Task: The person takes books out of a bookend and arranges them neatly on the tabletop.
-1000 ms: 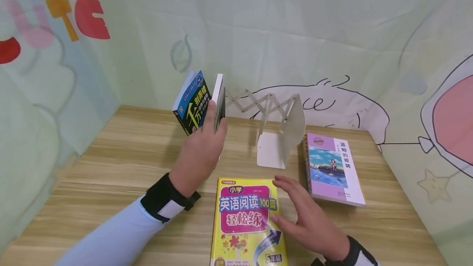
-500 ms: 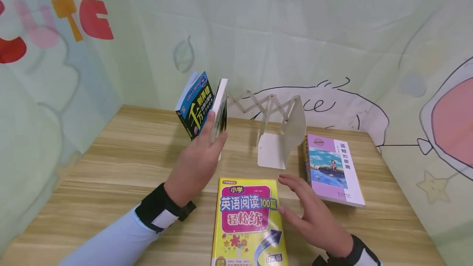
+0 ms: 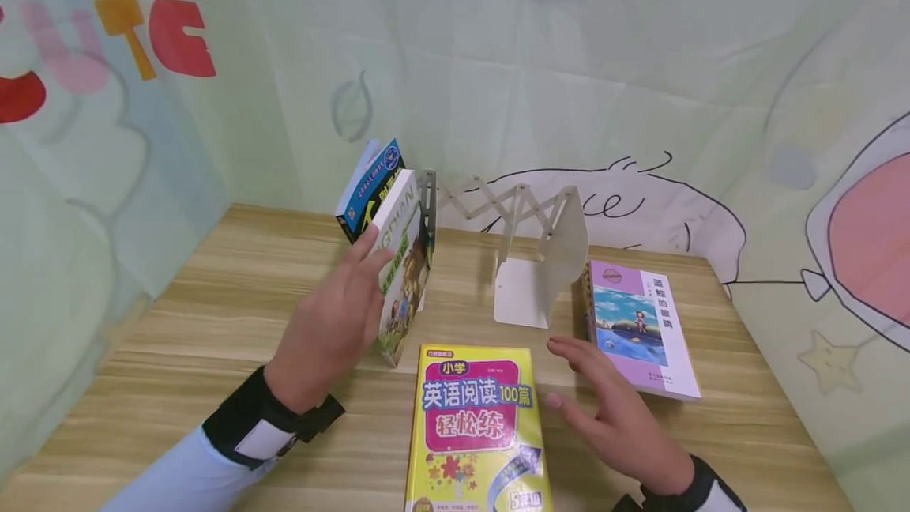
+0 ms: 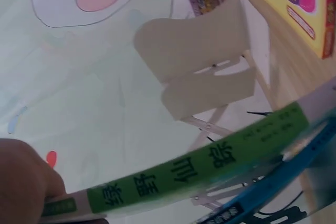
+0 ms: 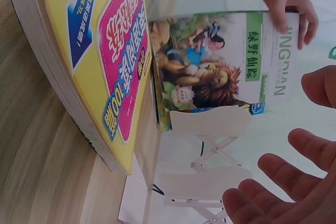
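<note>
My left hand (image 3: 330, 318) pinches the top corner of a white and green storybook (image 3: 407, 279) with a lion on its cover. The book stands upright, its green spine (image 4: 163, 177) showing in the left wrist view. Close behind it leans a blue and black book (image 3: 366, 196), partly hidden. Across the right wrist view, the left thumb lies on the cover. My right hand (image 3: 618, 409) hovers with spread fingers beside a thick yellow workbook (image 3: 472, 417), which lies flat at the front; nothing is in this hand.
An expandable metal book stand (image 3: 522, 291) with crossed arms reaches along the back of the wooden table (image 3: 206, 322). To its right lies a stack topped by a purple and white book (image 3: 640, 330). A printed cloth (image 3: 498, 85) hangs behind.
My left hand has drawn the storybook toward me and away from the stand, turning its cover into view. The right hand has shifted slightly right.
</note>
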`<action>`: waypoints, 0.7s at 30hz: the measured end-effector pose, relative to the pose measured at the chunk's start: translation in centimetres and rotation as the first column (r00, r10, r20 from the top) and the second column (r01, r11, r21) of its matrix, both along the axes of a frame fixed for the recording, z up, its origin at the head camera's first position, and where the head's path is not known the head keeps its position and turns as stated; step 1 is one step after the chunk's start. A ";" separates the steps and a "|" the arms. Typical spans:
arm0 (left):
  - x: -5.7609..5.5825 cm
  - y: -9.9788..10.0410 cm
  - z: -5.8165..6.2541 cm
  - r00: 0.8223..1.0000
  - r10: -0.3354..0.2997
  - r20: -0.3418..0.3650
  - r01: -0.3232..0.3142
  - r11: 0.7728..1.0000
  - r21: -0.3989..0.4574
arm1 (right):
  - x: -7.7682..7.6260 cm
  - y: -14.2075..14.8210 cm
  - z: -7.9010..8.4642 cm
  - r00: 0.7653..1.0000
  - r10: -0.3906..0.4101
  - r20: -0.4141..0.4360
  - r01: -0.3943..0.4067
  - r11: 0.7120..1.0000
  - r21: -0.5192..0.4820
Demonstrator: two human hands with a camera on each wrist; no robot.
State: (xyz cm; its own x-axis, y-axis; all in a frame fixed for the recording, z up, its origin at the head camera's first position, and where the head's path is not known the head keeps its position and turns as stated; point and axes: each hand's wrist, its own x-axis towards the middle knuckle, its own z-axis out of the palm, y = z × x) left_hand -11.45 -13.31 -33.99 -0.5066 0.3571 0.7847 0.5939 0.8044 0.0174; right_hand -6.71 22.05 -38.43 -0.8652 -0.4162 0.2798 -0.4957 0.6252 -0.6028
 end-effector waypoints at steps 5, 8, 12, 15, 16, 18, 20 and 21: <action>1.8 0.0 1.7 0.999 -0.036 -0.015 0.036 0.999 0.008 | -0.1 0.2 -0.1 1.000 0.006 0.015 -0.006 1.000 -0.015; 3.2 0.0 3.1 0.997 -0.078 -0.030 0.078 0.997 -0.008 | -0.2 0.2 0.0 1.000 0.017 -0.022 -0.018 0.999 -0.028; 4.9 -0.1 5.0 0.988 -0.150 -0.034 0.150 0.989 -0.004 | -0.2 0.2 0.3 0.998 0.029 -0.057 -0.033 0.997 -0.064; 5.8 0.2 6.0 0.979 -0.200 -0.038 0.202 0.978 0.058 | -0.2 0.1 0.7 0.999 0.033 -0.015 -0.034 0.996 -0.081; 6.0 0.3 6.2 0.973 -0.227 -0.034 0.229 0.969 0.091 | -0.1 0.1 0.8 0.999 0.034 0.004 -0.034 0.996 -0.087; 6.2 0.5 6.5 0.956 -0.295 -0.012 0.292 0.942 0.163 | -0.1 -0.1 1.1 0.998 0.053 0.020 -0.050 0.992 -0.118; 6.3 0.6 6.6 0.924 -0.380 0.050 0.356 0.900 0.250 | -0.1 -0.3 1.2 0.995 0.088 0.049 -0.078 0.982 -0.172; 6.3 0.7 6.6 0.900 -0.425 0.091 0.383 0.875 0.297 | -0.1 -0.4 1.3 0.992 0.114 0.061 -0.099 0.973 -0.209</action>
State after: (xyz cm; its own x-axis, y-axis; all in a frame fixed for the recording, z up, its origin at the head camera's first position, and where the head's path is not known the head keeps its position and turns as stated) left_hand -5.15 -12.57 -27.44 -0.4812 0.3455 0.8056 0.8393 0.4471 0.3095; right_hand -6.78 21.61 -37.09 -0.8400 -0.4470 0.3077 -0.5035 0.4305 -0.7491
